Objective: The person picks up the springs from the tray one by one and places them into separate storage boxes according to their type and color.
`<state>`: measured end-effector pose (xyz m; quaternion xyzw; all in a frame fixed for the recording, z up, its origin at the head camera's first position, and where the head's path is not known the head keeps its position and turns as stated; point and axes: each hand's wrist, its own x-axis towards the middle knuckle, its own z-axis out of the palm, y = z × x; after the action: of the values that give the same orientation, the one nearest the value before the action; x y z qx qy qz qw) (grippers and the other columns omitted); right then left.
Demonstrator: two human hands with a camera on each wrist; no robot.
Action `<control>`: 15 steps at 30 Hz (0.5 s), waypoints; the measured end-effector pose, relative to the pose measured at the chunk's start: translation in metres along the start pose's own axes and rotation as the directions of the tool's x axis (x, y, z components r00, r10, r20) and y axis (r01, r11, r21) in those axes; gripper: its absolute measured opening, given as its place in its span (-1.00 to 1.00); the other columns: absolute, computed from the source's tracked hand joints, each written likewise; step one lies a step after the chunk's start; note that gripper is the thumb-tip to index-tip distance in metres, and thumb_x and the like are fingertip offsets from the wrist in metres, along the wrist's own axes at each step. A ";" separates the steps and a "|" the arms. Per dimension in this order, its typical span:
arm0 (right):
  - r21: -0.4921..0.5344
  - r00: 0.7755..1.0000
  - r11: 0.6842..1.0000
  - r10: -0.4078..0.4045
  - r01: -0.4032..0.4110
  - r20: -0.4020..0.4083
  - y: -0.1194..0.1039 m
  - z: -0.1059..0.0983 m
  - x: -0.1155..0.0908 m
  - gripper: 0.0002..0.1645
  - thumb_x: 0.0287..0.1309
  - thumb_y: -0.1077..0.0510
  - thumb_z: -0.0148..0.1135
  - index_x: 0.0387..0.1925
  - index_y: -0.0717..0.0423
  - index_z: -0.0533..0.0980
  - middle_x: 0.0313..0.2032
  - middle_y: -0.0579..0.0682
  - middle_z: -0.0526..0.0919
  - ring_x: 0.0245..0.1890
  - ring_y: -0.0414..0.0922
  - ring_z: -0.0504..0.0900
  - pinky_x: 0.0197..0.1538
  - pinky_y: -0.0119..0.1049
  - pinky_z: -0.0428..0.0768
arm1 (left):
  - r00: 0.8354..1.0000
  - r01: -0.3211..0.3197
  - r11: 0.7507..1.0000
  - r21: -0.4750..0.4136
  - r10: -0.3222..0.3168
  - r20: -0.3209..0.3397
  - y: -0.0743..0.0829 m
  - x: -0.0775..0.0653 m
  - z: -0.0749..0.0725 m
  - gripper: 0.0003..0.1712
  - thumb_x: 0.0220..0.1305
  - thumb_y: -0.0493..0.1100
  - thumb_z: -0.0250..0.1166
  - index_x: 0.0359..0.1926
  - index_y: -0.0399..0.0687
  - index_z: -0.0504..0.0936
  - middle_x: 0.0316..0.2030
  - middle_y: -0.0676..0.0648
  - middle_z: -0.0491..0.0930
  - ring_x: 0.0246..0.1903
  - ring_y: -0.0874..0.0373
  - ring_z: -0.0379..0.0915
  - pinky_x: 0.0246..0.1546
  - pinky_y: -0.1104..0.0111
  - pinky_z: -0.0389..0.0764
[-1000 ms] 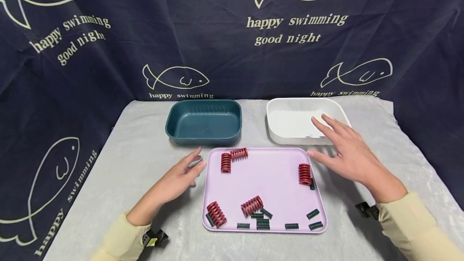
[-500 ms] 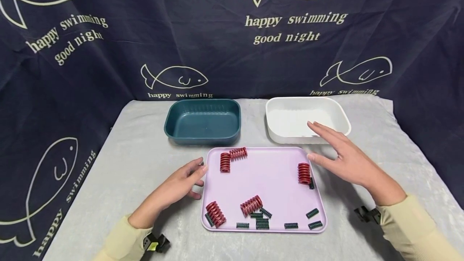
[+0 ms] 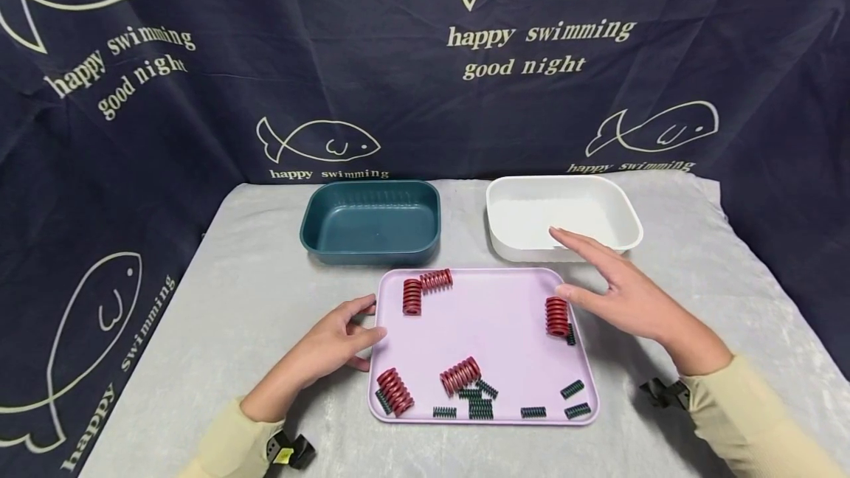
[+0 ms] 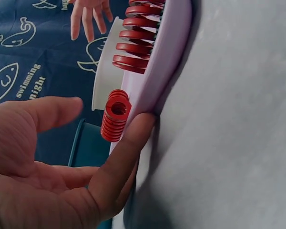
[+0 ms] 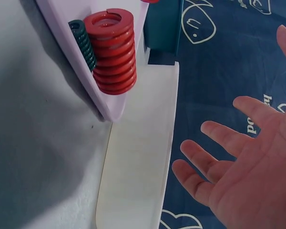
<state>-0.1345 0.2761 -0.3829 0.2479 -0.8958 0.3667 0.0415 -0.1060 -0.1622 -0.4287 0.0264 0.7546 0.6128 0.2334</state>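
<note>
A lilac tray [image 3: 491,338] holds several thick red springs and several small dark green springs. My left hand [image 3: 335,338] is at the tray's left edge. In the left wrist view its fingertips [image 4: 142,126] touch the tray's outer side, while the thumb [image 4: 57,110] stands apart from the rim. One red spring [image 4: 115,114] lies just inside that edge. My right hand [image 3: 620,290] holds nothing, fingers extended, over the tray's back right corner and the near side of the white bin [image 3: 531,255]. Near its thumb is another red spring [image 3: 556,317], with a green spring [image 5: 83,45] beside it.
Behind the tray, a dark teal bin [image 3: 372,246] stands left of the white one, neither holding anything visible. Grey cloth [image 3: 219,316] covers the table. A navy curtain [image 3: 425,94] with fish prints hangs behind and at the sides.
My left hand has moved down and right onto the tray's left edge. My right hand has shifted slightly left, its fingers drawing together. The springs have stayed in place.
</note>
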 end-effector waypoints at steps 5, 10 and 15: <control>0.041 1.000 0.999 -0.005 0.004 0.022 -0.003 0.005 0.003 -0.03 0.22 0.18 0.48 0.57 -0.18 0.25 0.50 -0.06 0.30 0.49 -0.34 0.15 0.39 -0.63 0.08 | 0.999 -0.037 0.999 0.013 0.038 -0.009 -0.006 0.000 0.000 -0.15 0.30 -0.43 0.35 0.52 -0.44 0.16 0.35 -0.43 0.28 -0.14 0.00 0.64 -0.37 0.10 0.79; 0.075 0.999 0.997 -0.025 0.021 0.044 -0.004 0.011 0.008 -0.02 0.22 0.19 0.49 0.58 -0.16 0.24 0.51 -0.07 0.29 0.49 -0.32 0.15 0.40 -0.63 0.10 | 0.996 -0.050 0.997 0.056 0.054 -0.066 -0.010 0.001 0.004 -0.16 0.23 -0.51 0.36 0.50 -0.37 0.26 0.30 -0.37 0.30 -0.19 0.03 0.63 -0.44 0.15 0.78; 0.092 0.997 0.995 -0.040 0.033 0.073 -0.009 0.016 0.015 -0.02 0.21 0.17 0.50 0.57 -0.16 0.24 0.50 -0.09 0.29 0.48 -0.18 0.23 0.38 -0.61 0.16 | 0.991 -0.043 0.996 0.084 0.053 -0.124 -0.012 0.002 0.007 -0.16 0.17 -0.58 0.36 0.47 -0.32 0.34 0.25 -0.30 0.37 -0.20 0.05 0.59 -0.49 0.16 0.77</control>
<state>-0.1421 0.2537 -0.3848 0.2795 -0.8743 0.3968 0.0033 -0.1020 -0.1577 -0.4416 0.0153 0.7911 0.5875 0.1694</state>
